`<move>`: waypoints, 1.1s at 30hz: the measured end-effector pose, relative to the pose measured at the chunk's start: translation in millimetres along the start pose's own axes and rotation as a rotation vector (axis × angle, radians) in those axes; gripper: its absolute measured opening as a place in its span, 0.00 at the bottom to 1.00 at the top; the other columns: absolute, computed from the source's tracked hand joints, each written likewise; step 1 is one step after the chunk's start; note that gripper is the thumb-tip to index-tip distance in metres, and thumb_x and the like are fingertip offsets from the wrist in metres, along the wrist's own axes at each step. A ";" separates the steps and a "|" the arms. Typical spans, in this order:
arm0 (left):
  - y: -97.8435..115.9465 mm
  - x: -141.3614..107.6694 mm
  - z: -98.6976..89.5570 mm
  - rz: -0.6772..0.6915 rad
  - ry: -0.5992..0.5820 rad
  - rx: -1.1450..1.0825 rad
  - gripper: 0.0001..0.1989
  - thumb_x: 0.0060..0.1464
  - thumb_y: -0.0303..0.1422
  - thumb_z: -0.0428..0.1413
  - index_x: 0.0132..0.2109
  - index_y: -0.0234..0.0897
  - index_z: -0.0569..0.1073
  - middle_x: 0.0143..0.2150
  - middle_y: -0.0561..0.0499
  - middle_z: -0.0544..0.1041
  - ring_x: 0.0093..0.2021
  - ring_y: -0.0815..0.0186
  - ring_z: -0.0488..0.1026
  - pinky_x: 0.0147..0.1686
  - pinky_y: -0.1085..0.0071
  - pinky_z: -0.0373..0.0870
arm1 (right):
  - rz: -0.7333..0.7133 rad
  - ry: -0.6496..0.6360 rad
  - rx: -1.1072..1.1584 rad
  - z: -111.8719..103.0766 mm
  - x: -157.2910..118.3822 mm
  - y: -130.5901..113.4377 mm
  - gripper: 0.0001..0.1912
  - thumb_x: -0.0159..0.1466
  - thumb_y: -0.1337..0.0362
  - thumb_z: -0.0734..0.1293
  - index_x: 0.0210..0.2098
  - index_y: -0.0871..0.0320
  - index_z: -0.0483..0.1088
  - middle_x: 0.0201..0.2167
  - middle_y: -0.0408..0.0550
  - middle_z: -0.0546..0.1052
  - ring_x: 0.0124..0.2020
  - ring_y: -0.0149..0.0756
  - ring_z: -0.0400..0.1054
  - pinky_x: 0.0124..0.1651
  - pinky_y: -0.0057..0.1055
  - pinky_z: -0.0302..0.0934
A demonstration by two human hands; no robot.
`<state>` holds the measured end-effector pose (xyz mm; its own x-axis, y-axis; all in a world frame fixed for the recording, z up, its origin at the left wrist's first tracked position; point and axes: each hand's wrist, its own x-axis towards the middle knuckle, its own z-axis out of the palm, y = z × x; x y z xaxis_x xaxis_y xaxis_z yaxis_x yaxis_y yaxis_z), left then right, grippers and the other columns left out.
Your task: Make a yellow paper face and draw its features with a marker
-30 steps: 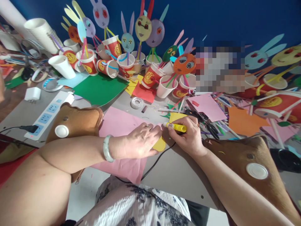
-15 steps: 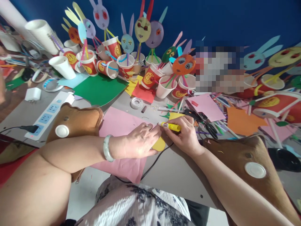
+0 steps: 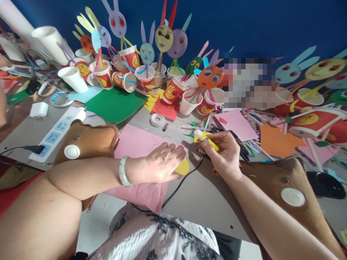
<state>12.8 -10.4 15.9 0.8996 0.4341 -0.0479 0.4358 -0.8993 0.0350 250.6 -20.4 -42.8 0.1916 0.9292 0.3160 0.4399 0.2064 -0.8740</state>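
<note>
My left hand (image 3: 162, 163) is closed on the edge of a yellow paper oval (image 3: 183, 167), pinning it over a sheet of pink paper (image 3: 151, 200). Part of the oval is hidden under my fingers. Raised to the right of it, my right hand (image 3: 225, 155) grips a yellow glue stick (image 3: 209, 141) between thumb and fingers. Its white end points up and to the left, clear of the oval; I cannot tell if it is capped. A black cable (image 3: 176, 190) runs between my hands.
Behind my hands stand several paper cups (image 3: 191, 102) with rabbit-faced paper figures. A roll of clear tape (image 3: 157, 120), green paper (image 3: 115, 104) and a power strip (image 3: 55, 131) lie leftward. Brown cushions (image 3: 92, 139) flank my arms. Straws and scraps crowd the right.
My right hand has lifted the glue stick up and to the right, away from the oval, and turned its white end upward. My left hand has barely moved.
</note>
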 end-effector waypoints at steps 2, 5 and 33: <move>0.3 0.0 0.4 0.002 -0.004 0.004 0.29 0.71 0.43 0.50 0.67 0.23 0.67 0.67 0.35 0.72 0.56 0.53 0.75 0.55 0.59 0.70 | 0.026 0.006 0.007 -0.1 0.8 0.9 0.16 0.62 0.50 0.76 0.38 0.52 0.70 0.32 0.49 0.83 0.30 0.44 0.79 0.29 0.36 0.73; 0.6 0.2 2.3 0.012 0.016 0.018 0.29 0.70 0.43 0.50 0.66 0.22 0.68 0.67 0.34 0.72 0.56 0.52 0.75 0.54 0.59 0.71 | 0.000 0.037 -0.096 -0.9 2.9 3.1 0.15 0.61 0.53 0.76 0.42 0.52 0.73 0.36 0.49 0.84 0.34 0.44 0.80 0.33 0.38 0.75; -1.8 3.1 16.9 0.045 0.069 0.022 0.29 0.70 0.46 0.50 0.63 0.23 0.70 0.69 0.33 0.69 0.58 0.51 0.73 0.55 0.57 0.68 | -0.245 -0.008 -0.713 -16.1 27.0 17.0 0.09 0.69 0.62 0.62 0.41 0.53 0.74 0.38 0.52 0.81 0.42 0.48 0.73 0.53 0.48 0.56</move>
<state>14.3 -8.3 -1.2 0.9183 0.3953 0.0226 0.3951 -0.9186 0.0133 277.5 3.3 -43.2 0.0101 0.8849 0.4656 0.9310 0.1616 -0.3274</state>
